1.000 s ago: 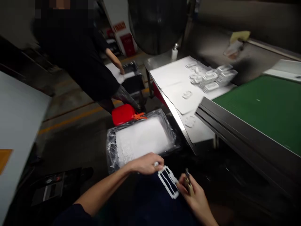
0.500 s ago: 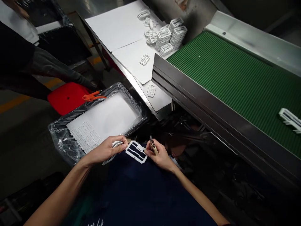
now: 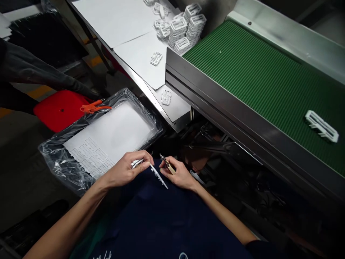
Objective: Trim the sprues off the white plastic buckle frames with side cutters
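Observation:
My left hand [image 3: 132, 167] pinches a white plastic frame [image 3: 159, 177] by its upper end, and it shows nearly edge-on. More white frames [image 3: 137, 163] are tucked in the same hand, partly hidden by the fingers. Just to the right, my right hand [image 3: 178, 173] is closed round small nippers [image 3: 168, 165] with a tan handle and a dark metal tip pointing up and left. Its fingertips are close to the pinched frame; whether they touch it I cannot tell. Both hands are above my dark blue apron [image 3: 172, 219].
A plastic-lined box [image 3: 44, 151] holds white sheets and flat frames, with an orange tool [image 3: 93, 107] on its rim. Stacked white frames [image 3: 178, 30] and loose ones lie on the table [image 3: 129, 54]. One white part [image 3: 322, 126] rests on the green conveyor [image 3: 242, 75]. A person's leg [image 3: 48, 75] is by a red stool [image 3: 58, 109].
The pinched frame has turned from face-up to nearly edge-on, and my right fingers have come off its edge. My hands are closer together. The conveyor part shows further left; the whole view has shifted.

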Demonstrator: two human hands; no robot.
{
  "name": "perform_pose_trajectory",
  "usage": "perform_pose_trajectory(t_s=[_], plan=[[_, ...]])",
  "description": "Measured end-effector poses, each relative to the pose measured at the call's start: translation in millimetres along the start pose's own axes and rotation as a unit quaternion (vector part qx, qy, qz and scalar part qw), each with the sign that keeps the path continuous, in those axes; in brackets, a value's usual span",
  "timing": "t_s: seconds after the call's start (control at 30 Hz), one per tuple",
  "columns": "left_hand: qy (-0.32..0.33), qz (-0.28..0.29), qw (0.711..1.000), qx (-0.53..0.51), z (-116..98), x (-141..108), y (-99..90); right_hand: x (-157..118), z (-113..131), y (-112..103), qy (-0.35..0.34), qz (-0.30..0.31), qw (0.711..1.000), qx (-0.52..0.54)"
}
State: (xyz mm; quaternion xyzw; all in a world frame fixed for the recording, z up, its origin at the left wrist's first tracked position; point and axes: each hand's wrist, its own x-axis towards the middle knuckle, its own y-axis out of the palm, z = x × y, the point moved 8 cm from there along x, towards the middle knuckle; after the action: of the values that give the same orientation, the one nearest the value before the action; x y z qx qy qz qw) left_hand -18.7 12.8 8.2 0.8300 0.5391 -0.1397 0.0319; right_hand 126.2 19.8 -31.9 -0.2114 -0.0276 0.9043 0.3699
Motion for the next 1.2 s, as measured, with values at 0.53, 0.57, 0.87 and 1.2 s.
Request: perform_pose_trajectory(t_s=[0.53,0.57,0.87,1.2], plan=[[0.018,0.037,0.997,0.06,-32.8,21.5,30.4,-31.7,64.8,-74.0,-0.008,0.124,0.882,-0.455],[0.018,0.039,0.997,0.066,-33.8,22.2,30.9,-30.4,67.5,-74.1,-0.009,0.13,0.876,-0.464],[0.038,0.047,0.993,0.099,-45.6,28.7,36.9,-26.1,90.6,-76.7,-0.028,0.176,0.83,-0.529],[0.037,0.077,0.991,0.107,-50.6,33.5,47.7,-20.8,111.0,-80.0,0.015,0.235,0.793,-0.561]])
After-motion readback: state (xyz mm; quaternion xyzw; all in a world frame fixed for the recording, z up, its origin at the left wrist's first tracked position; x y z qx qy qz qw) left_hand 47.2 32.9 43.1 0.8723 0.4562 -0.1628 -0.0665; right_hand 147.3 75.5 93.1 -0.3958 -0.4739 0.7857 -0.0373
